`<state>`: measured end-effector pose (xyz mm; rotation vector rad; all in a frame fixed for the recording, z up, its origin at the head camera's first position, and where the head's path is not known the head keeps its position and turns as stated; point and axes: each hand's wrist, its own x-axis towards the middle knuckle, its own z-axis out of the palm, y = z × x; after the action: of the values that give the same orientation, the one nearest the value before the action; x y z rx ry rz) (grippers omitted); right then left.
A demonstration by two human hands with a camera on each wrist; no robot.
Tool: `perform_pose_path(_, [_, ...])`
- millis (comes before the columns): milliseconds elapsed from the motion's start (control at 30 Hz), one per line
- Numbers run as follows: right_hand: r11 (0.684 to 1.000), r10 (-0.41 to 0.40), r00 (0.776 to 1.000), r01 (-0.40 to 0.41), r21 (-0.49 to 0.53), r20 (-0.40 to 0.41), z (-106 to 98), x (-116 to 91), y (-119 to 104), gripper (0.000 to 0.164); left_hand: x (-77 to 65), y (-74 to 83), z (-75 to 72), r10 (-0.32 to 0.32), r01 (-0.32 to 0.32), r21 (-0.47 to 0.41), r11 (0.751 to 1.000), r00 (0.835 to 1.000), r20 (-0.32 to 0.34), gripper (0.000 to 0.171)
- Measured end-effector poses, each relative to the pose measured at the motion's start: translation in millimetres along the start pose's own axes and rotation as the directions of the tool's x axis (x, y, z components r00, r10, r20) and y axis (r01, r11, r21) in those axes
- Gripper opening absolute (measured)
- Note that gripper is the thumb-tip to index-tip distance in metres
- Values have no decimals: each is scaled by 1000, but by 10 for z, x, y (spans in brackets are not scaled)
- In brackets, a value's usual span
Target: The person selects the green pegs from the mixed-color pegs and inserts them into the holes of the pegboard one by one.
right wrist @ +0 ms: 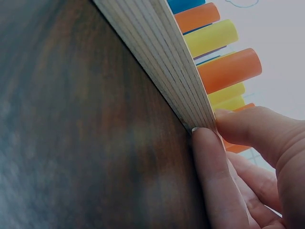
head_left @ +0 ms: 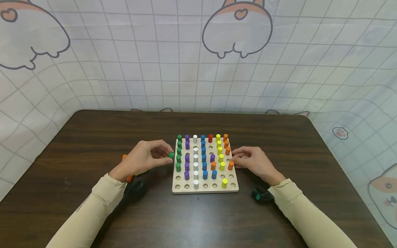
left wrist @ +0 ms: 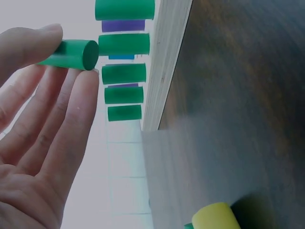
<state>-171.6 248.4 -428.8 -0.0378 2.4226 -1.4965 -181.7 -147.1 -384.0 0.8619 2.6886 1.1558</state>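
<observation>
My left hand point(head_left: 145, 157) pinches a green peg point(head_left: 171, 155) between thumb and fingers, just off the left edge of a wooden pegboard point(head_left: 183, 189). In the left wrist view that peg point(left wrist: 69, 54) lies level with the standing green pegs, its end close to one of them. Green, purple, white, blue, red, yellow and orange pegs stand in the board, mostly in columns by colour. My right hand point(head_left: 254, 161) grips the board's right edge. Its thumb point(right wrist: 248, 125) lies on the top edge beside the orange pegs, and a finger point(right wrist: 212, 171) presses the side.
Empty holes point(head_left: 177, 186) show mainly along the front rows. Partly hidden behind my left wrist are loose orange pegs point(head_left: 129, 179), and a yellow peg point(left wrist: 217, 218) lies on the dark wooden table point(head_left: 198, 220). A patterned cloth point(head_left: 186, 79) hangs behind.
</observation>
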Motion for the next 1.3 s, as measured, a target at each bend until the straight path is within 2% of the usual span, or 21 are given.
perform_pose_path(300, [1000,1,1000,-1,-12,3,-2,-1,-6,41,-20,7,22,13,-12,-29,1000,1000,11,23])
perform_pose_path(533, [1000,-5,1000,5,-10,6,0,11,4,42,-40,48,38,-10,11,-33,999,999,35,26])
perform_pose_path(867, [1000,-1,1000,1,-6,9,-11,13,15,43,-28,78,87,20,-4,-151,989,995,103,28])
perform_pose_path(1133, [1000,-5,1000,5,2,21,-16,4,-5,44,-18,55,123,13,10,-177,984,991,131,26])
perform_pose_path(1300, [1000,1,1000,-1,-5,18,-16,-4,-22,43,-22,64,122,22,15,-213,977,985,171,26])
